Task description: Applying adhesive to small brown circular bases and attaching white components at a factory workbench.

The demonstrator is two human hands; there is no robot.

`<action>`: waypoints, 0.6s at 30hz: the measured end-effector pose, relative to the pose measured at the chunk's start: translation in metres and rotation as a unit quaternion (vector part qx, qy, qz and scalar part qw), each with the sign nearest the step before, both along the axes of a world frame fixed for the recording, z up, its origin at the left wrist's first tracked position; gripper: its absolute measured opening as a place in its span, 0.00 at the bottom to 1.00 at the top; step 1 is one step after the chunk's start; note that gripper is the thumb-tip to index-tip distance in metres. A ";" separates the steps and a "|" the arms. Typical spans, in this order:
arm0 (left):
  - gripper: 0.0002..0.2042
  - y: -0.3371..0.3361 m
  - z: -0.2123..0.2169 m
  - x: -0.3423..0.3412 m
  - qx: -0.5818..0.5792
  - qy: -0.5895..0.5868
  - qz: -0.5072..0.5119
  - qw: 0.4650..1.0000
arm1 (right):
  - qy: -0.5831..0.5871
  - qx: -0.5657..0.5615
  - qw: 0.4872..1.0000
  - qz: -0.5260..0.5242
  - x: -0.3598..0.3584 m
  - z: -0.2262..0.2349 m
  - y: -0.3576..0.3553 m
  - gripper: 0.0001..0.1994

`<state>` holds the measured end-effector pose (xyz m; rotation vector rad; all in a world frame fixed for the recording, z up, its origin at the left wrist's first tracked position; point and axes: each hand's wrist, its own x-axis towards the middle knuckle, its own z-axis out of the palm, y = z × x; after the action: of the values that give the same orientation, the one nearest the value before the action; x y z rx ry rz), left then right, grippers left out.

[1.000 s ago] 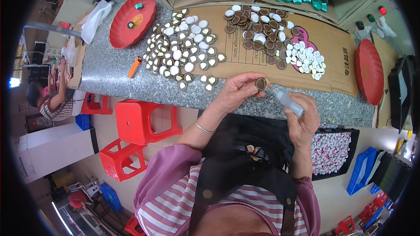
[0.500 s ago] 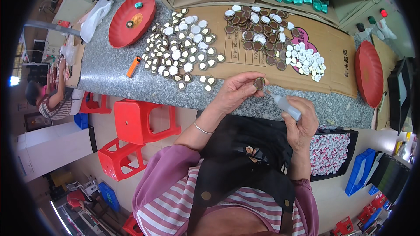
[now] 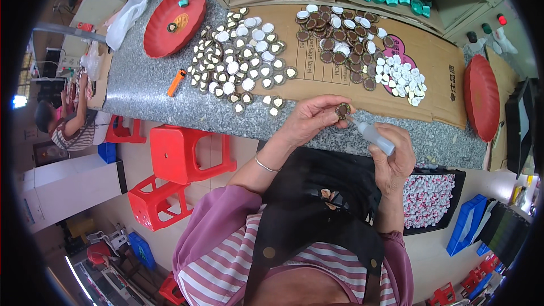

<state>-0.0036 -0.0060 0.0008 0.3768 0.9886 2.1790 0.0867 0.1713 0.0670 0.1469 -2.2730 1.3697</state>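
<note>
A scalloped red dish (image 3: 158, 36) sits far left while left fingers (image 3: 324, 101) pinch a brown disc (image 3: 343, 111), right fingers (image 3: 398, 134) a translucent bottle (image 3: 376, 139).

On the speckled grey stone desk (image 3: 147, 88) — round red fluted tray (image 3: 161, 22) left, small round brown discs (image 3: 340, 35) atop flat tan cardboard (image 3: 437, 76) mid-desk, second red fluted tray (image 3: 481, 99) right!

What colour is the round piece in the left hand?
The round piece is mostly brown, shown in the head view.

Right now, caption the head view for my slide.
Left hand holds a round brown disc while the right hand points a translucent squeeze bottle at it.
</note>
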 end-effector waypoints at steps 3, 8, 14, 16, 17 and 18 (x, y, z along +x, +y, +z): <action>0.17 0.000 -0.002 0.000 0.008 0.005 -0.007 1.000 | 0.006 0.005 1.000 -0.002 0.000 -0.002 0.000 0.14; 0.17 -0.001 -0.002 0.000 0.002 -0.016 0.002 1.000 | 0.017 0.004 1.000 -0.013 0.002 -0.004 0.002 0.14; 0.17 0.003 -0.003 0.001 0.003 -0.013 0.001 1.000 | 0.000 0.012 1.000 -0.013 0.005 -0.005 0.007 0.13; 0.17 0.006 0.000 0.001 -0.001 -0.024 0.001 1.000 | 0.019 -0.080 0.995 -0.061 0.012 -0.010 0.011 0.12; 0.17 0.006 -0.001 0.001 0.000 -0.030 0.006 1.000 | 0.017 -0.069 0.995 -0.069 0.014 -0.014 0.014 0.12; 0.16 0.008 -0.001 0.002 0.003 -0.037 0.012 0.999 | 0.039 -0.216 0.973 -0.072 0.015 -0.018 0.022 0.14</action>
<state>-0.0016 0.0018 -0.0004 0.2871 0.9500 2.2021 0.1015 0.1929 0.0488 -0.1048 -1.8315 1.7057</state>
